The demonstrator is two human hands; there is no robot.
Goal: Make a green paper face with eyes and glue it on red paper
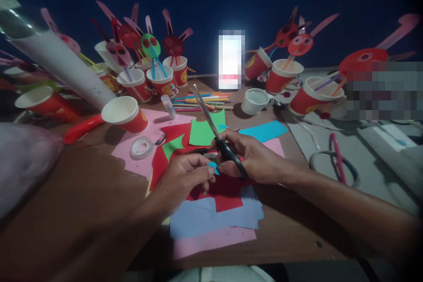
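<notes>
Between thumb and fingers, my left hand (185,174) pinches a small blue piece of paper (213,167). My right hand (253,158) is closed around the black handles of a pair of scissors (228,150), whose blades point up and away, clear of the blue piece. Both hands are close together over coloured paper. Beneath them lie a red sheet (228,200), a green sheet (206,132) and pale blue sheets (194,220). A longer blue strip (266,131) rests just beyond my right hand. A dark pen (198,151) is partly hidden behind my fingers.
Paper cups with rabbit-like paper heads on straws, such as a green one (150,46), stand along the back. An upright cup (124,114), a tape roll (142,147), a glue stick (168,106), a white mug (256,101) and coloured pencils (201,99) surround the paper. A lit, blurred screen (230,59) stands behind.
</notes>
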